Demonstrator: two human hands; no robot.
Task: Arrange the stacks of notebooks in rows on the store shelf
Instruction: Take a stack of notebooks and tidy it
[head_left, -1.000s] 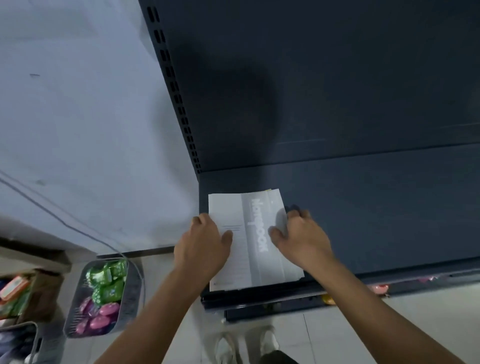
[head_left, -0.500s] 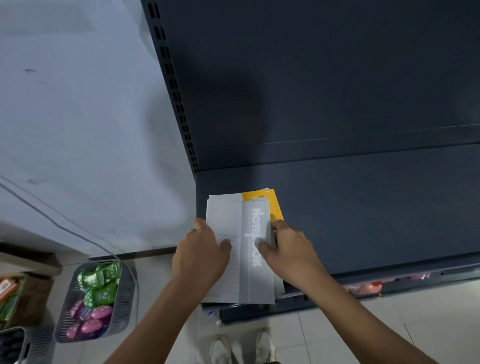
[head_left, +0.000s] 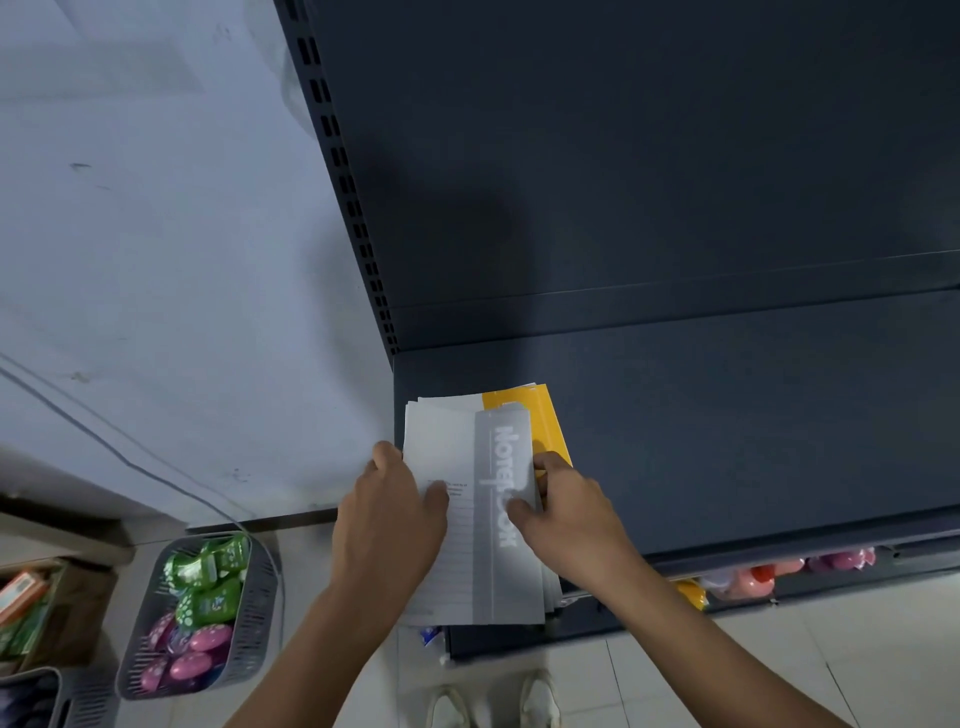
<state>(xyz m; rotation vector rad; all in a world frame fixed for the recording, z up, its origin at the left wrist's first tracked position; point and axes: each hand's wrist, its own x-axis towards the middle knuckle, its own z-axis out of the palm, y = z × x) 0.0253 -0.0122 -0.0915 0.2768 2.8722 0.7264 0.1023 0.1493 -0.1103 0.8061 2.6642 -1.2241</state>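
Find the stack of notebooks (head_left: 467, 571) flat at the left front corner of the shelf (head_left: 727, 441), with its near end overhanging the shelf's front lip. Note the top cover, white with a grey band, and the ragged build. Lower down, a yellow notebook (head_left: 545, 421) juts out at the far right, and loose edges fan out at the near right.

Seems to be the squaring-up step, before the pile takes its place in a row. Squeeze evenly from both sides so the yellow one slides back under the top cover. Hold the thumbs down so the slick covers do not skate. Then push the whole pile back until nothing hangs over the lip, which otherwise risks a spill to the floor.

See the left hand (head_left: 389, 519) gripping the stack's left edge, thumb on the white cover, fingers (head_left: 387, 454) curled over the side. See the right hand (head_left: 571, 519) pinching the right edge, thumb on the grey band, fingers (head_left: 550, 462) bent down that side and lying across the yellow cover.

Further out, spot a grey basket (head_left: 260, 597) of green and pink packs on the floor, well apart to the left.
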